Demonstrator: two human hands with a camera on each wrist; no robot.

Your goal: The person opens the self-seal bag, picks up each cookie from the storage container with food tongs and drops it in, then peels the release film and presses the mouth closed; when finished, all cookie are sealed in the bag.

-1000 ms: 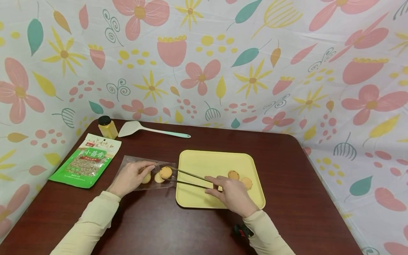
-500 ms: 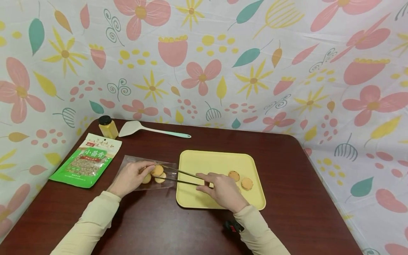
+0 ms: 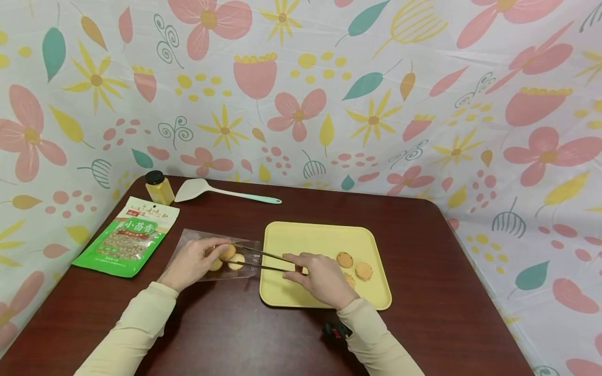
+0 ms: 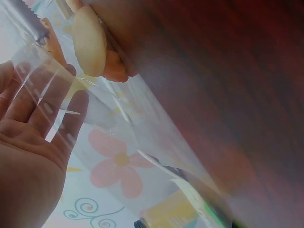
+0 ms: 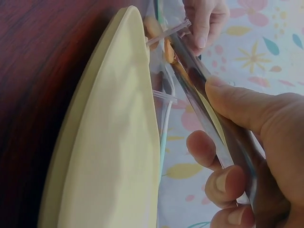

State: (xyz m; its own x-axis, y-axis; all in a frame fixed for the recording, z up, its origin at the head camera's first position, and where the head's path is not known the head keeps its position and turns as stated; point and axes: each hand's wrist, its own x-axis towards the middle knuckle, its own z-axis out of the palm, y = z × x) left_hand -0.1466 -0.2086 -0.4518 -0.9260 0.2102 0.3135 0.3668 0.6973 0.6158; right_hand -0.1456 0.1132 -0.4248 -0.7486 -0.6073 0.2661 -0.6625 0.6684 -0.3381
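Note:
A clear plastic bag [image 3: 251, 269] with several round cookies lies left of the yellow tray [image 3: 282, 292]. My left hand [image 3: 194, 261] pinches the bag's upper edge; its fingers show through the film in the left wrist view. In my right hand [image 3: 324, 277] are metal tongs [image 5: 192, 61], gripped between thumb and fingers. They reach into the bag's mouth, with their tips around one cookie [image 3: 228, 253] beside my left fingertips. A paler cookie [image 3: 236, 262] lies just below it. On the tray's right side sit three cookies, among them a browner one [image 3: 345, 259].
Left of the bag lies a green and white spice packet [image 3: 124, 243]. Behind it stands a yellow jar [image 3: 159, 189] with a black lid, then a white spatula [image 3: 193, 189] with a mint handle. A patterned cloth [image 3: 301, 104] hangs behind the table.
My right hand has moved left with the tongs, and the cookie between their tips has shifted left, deeper into the bag toward my left hand. The left hand stays in place.

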